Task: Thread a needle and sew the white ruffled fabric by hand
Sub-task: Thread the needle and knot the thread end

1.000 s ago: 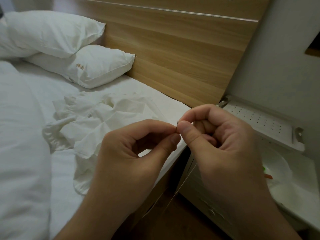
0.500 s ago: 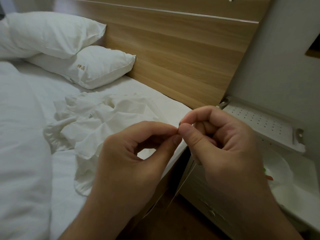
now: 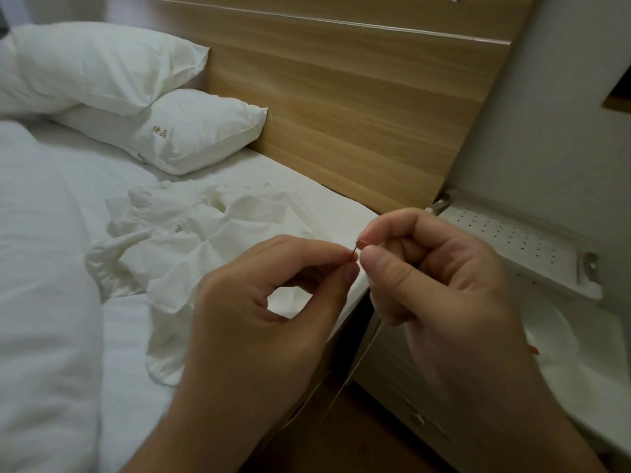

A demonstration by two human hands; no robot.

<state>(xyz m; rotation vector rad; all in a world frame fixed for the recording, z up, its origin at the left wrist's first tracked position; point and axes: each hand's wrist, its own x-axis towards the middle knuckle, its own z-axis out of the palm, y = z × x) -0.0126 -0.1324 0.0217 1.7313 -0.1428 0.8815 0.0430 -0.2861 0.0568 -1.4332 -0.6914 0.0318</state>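
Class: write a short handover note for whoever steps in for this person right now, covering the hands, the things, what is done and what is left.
Left hand: pinches what looks like the thread end at the needle.
Right hand: pinches the needle.
Thread hangs below the hands.
Fabric lies untouched on the bed.
Done: needle and thread brought together; whether the eye is threaded cannot be told.
Left: finish threading, then sew the fabric.

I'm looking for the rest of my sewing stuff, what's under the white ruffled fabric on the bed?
The white ruffled fabric lies crumpled on the bed's white sheet, which shows all round it. Anything beneath its folds is covered and cannot be seen.
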